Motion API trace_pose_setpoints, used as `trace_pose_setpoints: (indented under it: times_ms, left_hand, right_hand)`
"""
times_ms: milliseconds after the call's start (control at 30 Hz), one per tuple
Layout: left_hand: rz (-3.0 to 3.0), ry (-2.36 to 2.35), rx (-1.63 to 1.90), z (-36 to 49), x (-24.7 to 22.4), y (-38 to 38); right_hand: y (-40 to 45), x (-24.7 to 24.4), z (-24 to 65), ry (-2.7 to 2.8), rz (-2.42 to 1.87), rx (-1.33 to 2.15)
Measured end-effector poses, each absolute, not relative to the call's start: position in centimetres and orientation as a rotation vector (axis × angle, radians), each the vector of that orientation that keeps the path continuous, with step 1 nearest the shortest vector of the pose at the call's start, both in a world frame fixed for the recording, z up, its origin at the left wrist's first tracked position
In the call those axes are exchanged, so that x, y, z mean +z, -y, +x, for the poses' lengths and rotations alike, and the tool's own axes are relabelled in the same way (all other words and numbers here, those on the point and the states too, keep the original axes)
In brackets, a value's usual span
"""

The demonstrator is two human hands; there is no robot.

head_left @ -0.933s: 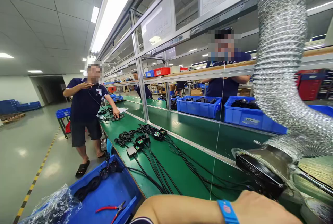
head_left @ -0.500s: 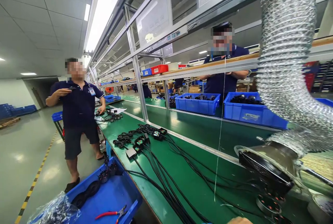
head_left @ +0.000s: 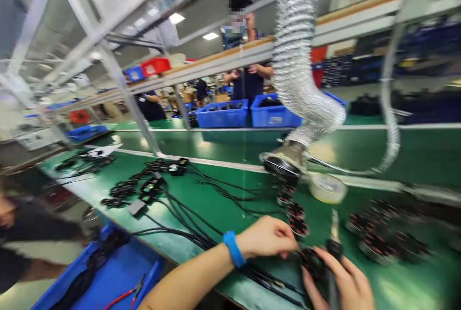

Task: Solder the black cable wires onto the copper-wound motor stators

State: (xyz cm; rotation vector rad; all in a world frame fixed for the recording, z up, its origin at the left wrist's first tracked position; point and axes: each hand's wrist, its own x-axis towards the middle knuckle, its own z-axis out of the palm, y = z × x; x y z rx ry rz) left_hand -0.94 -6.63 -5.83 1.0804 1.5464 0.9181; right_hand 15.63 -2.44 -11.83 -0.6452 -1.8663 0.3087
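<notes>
My left hand (head_left: pixel 268 238), with a blue wristband (head_left: pixel 234 249), is closed in a pinch. Its fingertips are beside a small round dark part (head_left: pixel 312 261); whatever they grip is too blurred to make out. My right hand (head_left: pixel 347 281) curls around a soldering iron (head_left: pixel 334 245), its pale metal tip pointing away from me. The round part lies between that hand's thumb and fingers. Long black cables (head_left: pixel 190 235) run across the green bench beneath my left forearm. Similar round parts with reddish insides (head_left: pixel 297 221) stand just beyond my hands.
A silver duct (head_left: pixel 295 45) hangs down to a dark hood (head_left: pixel 283 163). Beside it sits a tape roll (head_left: pixel 327 189). More round parts (head_left: pixel 382 245) lie right. A blue bin (head_left: pixel 108 276) with red-handled cutters (head_left: pixel 124 298) is lower left. A co-worker (head_left: pixel 248 74) stands across the bench.
The view has swung right and down toward the bench. Both my hands are now in sight; before, only a sliver of one showed at the bottom edge.
</notes>
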Motion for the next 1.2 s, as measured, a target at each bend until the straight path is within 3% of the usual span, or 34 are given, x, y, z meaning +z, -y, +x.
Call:
trace_pose_setpoints:
  times_ms: [367, 700, 1033, 1200]
  left_hand:
    - [0.944, -1.300, 0.740, -2.5, -5.1, 6.1]
    - [1.189, -1.584, 0.462, 0.0, -3.2, 5.0]
    - [0.886, -1.363, 0.581, -1.1, -4.1, 6.0]
    - [0.801, -1.287, 0.585, -1.5, -5.3, 6.1]
  right_hand:
    - [3.8, -11.4, 17.2, 1.974, -0.732, 0.532]
    - [4.1, -11.8, 17.2, 1.973, -0.704, 0.552]
    - [4.8, -10.9, 17.3, 1.874, -0.686, 0.886]
    - [4.9, -10.9, 17.1, 1.887, -0.700, 0.878]
